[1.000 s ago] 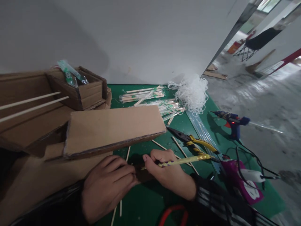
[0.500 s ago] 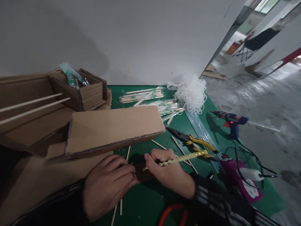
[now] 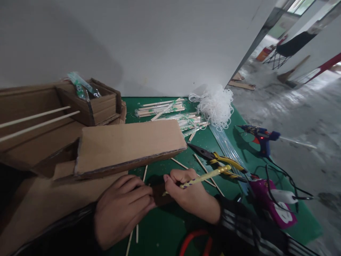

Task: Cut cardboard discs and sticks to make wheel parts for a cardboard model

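Note:
My right hand (image 3: 190, 190) is closed around a yellow spotted pencil (image 3: 205, 176), its tip pointing down and left onto a small dark-brown cardboard piece (image 3: 161, 195). The fingers of my left hand (image 3: 125, 208) are bent and pressed together, gripping the left end of that piece against the table. Part of the piece is hidden under both hands. Thin wooden sticks (image 3: 137, 233) lie under and beside my left hand. Beyond the hands rests a long cardboard box (image 3: 130, 142).
Pliers (image 3: 226, 161) with yellow handles lie right of the box, near clear glue sticks (image 3: 226, 142). Further right are a blue glue gun (image 3: 262, 138) and a purple box (image 3: 274, 202) with a cable. White cord (image 3: 215, 106) and wrapped chopsticks (image 3: 162, 108) lie at the back. A red handle (image 3: 194, 238) is in front.
The back end of the pencil has tilted slightly up and to the left in my right hand. My left hand stays on the cardboard piece.

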### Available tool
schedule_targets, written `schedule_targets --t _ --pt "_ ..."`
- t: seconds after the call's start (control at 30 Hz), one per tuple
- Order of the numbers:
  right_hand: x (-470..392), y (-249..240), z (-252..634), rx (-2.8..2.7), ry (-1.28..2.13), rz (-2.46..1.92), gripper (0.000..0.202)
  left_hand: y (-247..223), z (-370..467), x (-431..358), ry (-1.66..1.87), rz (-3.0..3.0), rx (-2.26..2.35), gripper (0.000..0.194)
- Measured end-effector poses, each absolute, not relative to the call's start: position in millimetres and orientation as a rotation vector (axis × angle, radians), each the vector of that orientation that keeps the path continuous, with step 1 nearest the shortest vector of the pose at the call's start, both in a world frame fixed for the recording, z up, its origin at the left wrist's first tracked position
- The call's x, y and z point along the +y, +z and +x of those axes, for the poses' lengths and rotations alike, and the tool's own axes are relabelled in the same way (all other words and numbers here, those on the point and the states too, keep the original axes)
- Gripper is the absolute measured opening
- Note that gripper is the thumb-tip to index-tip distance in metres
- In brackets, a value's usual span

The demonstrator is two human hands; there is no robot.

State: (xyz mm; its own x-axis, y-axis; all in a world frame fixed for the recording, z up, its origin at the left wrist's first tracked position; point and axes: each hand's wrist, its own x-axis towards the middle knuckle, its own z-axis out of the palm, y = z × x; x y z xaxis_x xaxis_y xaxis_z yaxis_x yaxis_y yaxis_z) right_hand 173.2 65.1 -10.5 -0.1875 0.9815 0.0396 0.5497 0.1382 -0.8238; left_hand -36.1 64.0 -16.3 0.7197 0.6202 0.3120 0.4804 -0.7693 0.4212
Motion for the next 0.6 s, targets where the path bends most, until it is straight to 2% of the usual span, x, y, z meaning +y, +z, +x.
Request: schedule_targets --t 0.6 --pt "61.0 -11.6 173.2 -1.925 0.896 -1.500 0.042 -14.6 -37.0 62.5 0.615 2.612 0.884 0.028"
